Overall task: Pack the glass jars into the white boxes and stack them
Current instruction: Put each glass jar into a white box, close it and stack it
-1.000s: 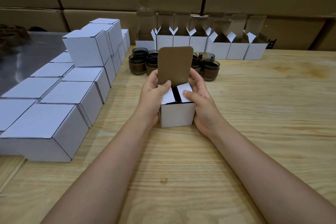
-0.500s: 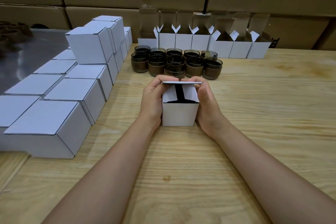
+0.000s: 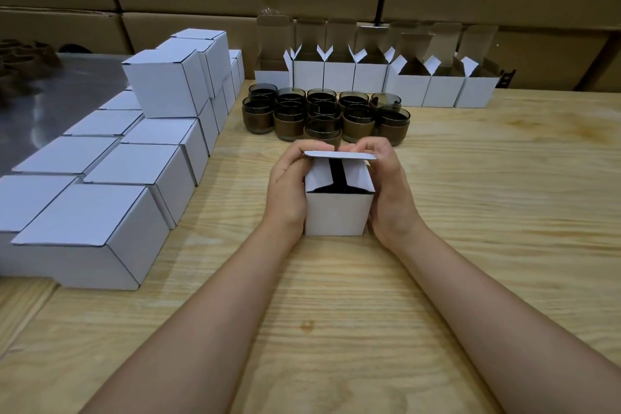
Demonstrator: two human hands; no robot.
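Seven open white boxes (image 3: 369, 77) stood in the far row, one half-closed box (image 3: 336, 215) sat between a left hand (image 3: 289, 185) and a right hand (image 3: 389, 191), roughly eleven glass jars (image 3: 290, 121) clustered behind, over a dozen closed boxes (image 3: 90, 235) were stacked left, exact number unclear.

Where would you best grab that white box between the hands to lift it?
By its two flat, upright side walls, from left and right, where the left hand and right hand cup it. The white box stands on the table; its lid flap is not yet tucked in, so the top gives no firm hold.
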